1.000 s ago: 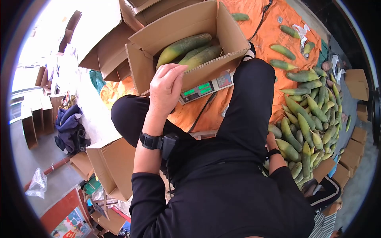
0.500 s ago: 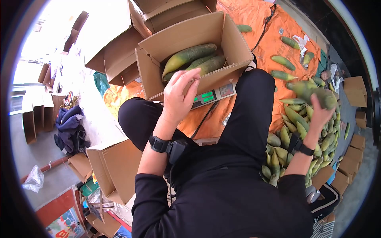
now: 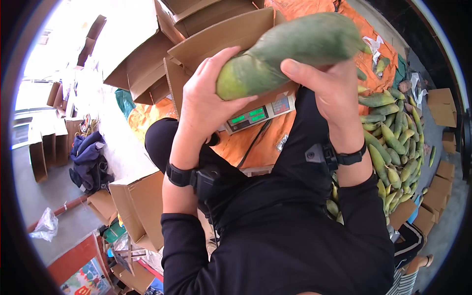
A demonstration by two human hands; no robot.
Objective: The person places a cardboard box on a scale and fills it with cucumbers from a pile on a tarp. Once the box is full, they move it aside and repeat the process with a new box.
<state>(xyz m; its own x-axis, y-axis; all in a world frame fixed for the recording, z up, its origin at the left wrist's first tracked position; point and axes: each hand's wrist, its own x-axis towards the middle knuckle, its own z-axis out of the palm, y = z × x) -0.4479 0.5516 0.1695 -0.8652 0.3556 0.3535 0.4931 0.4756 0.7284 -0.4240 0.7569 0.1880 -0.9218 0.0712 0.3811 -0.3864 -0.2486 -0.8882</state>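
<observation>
A large green radish, pale yellow-green at one end, is held up between my two hands in front of the cardboard box. My left hand is closed around its pale end. Thumb on top, my right hand grips the thicker dark-green end, which is blurred. The radish and my hands hide the inside of the box. Below them, a digital scale with lit green digits shows at the box's near side.
To my right, a big heap of green radishes lies beside and on an orange sheet. Open cardboard boxes stand at the back left, with another box by my left side. Part of a person's leg shows at lower right.
My right hand has brought a radish from the heap on the right to above the box's near edge. My left hand, empty before, has closed on its pale end.
</observation>
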